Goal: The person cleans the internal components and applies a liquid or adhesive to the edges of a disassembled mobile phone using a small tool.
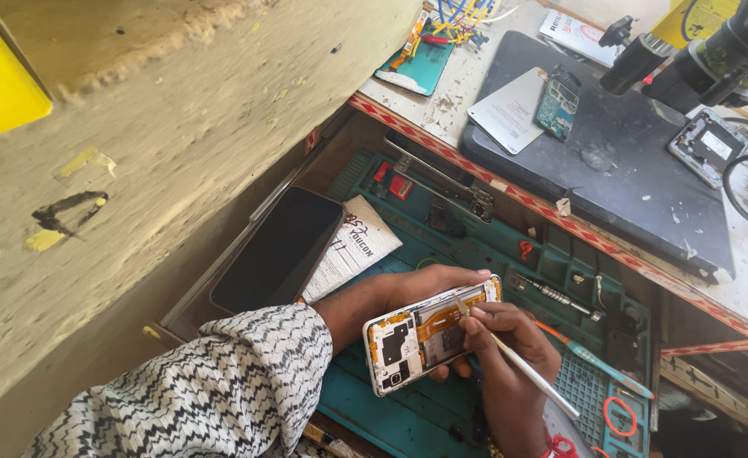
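Note:
My left hand holds an opened white phone with its back off, showing the circuit board and an orange flex cable. The hand cups it from underneath, fingers wrapped around its far edge. My right hand grips a thin metal tweezer-like tool, its tip touching the flex cable near the phone's upper end. Both hands hover over a teal repair mat in an open drawer. A black-and-white patterned sleeve covers my left arm.
A dark phone lies screen up at the drawer's left beside a printed paper slip. A screwdriver and small parts sit in the mat's trays. Above, a black pad carries a circuit board, with a microscope at right.

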